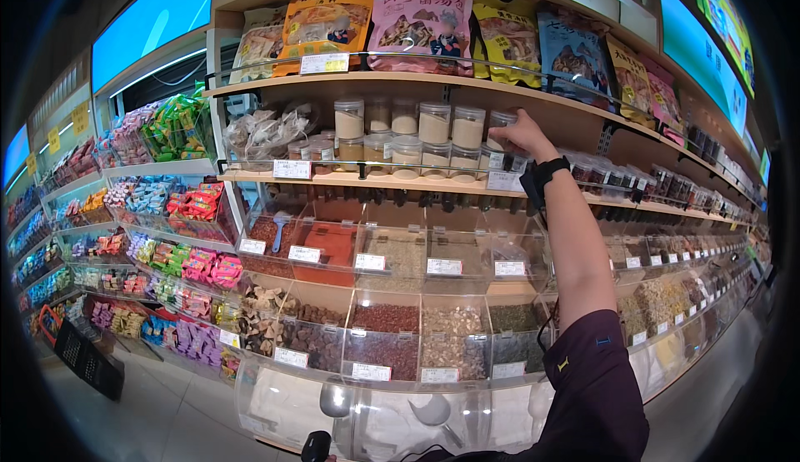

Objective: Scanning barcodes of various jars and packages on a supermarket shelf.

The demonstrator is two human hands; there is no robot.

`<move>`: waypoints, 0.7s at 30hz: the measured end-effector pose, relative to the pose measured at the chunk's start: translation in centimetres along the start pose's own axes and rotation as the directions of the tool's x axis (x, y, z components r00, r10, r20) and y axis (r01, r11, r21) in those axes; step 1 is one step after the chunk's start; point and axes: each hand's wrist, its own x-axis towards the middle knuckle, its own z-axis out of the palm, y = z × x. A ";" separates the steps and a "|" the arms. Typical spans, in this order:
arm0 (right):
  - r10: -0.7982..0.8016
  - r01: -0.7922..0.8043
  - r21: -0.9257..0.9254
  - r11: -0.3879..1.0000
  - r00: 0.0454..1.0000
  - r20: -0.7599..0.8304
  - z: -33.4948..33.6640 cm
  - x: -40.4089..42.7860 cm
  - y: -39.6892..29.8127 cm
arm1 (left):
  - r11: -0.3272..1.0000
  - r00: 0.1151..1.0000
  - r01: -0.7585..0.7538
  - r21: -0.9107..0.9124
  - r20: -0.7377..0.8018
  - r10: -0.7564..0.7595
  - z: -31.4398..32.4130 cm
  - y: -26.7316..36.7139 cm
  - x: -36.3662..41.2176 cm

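My right hand (520, 132) reaches to the middle shelf, its thumb and fingers around a clear plastic jar (500, 119) at the right end of the upper row. Beside that jar stand more lidded jars of pale powder (468, 127), stacked two high. Black straps and a dark device (539, 181) are on my right wrist. Only a sliver of my left hand (332, 459) shows at the bottom edge, against a black rounded object (316, 446) that it appears to hold; the rest is out of view.
A clear rail (400, 168) and price tags line the shelf front. Bagged soup mixes (422, 28) stand above; clear bins of dried goods (382, 318) and metal scoops (431, 409) are below. Wrapped snacks (197, 262) fill racks at left, near a black basket (87, 356).
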 end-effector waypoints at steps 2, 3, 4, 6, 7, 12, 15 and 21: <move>0.023 -0.040 0.151 0.988 0.993 0.113 -0.4 -0.8 -0.3 | 1.000 1.000 -0.017 -0.001 0.005 0.017 -0.5 -1.3 0.8; 0.019 -0.037 0.154 0.987 0.993 0.116 -0.4 -1.0 -0.3 | 0.998 0.998 -0.061 -0.002 -0.002 0.061 -0.9 -2.6 1.9; -0.006 -0.015 0.157 0.987 0.991 0.134 -0.4 -1.3 -0.3 | 0.994 0.994 -0.106 -0.002 -0.010 0.106 -1.5 -3.8 2.9; -0.031 0.007 0.160 0.987 0.989 0.148 -0.3 -1.3 0.2 | 0.995 0.995 -0.101 -0.010 -0.025 0.101 -1.3 -3.5 2.4; -0.097 0.088 0.098 0.991 0.991 0.092 0.2 -1.0 0.6 | 0.995 0.995 -0.094 -0.018 -0.041 0.093 -1.2 -3.3 2.0; -0.732 0.414 -0.669 0.617 0.613 -0.296 1.4 2.9 7.1 | 0.995 0.995 -0.100 0.007 -0.011 0.100 -0.5 -1.8 1.5; -0.142 0.130 -0.121 0.984 0.985 -0.094 1.6 -1.4 1.1 | 0.996 0.996 -0.087 -0.002 -0.020 0.087 -1.0 -2.3 1.5; -0.045 0.046 0.060 0.997 0.999 -0.016 1.0 -2.0 1.4 | 0.998 0.998 -0.062 0.028 0.012 0.062 -0.2 -0.3 0.0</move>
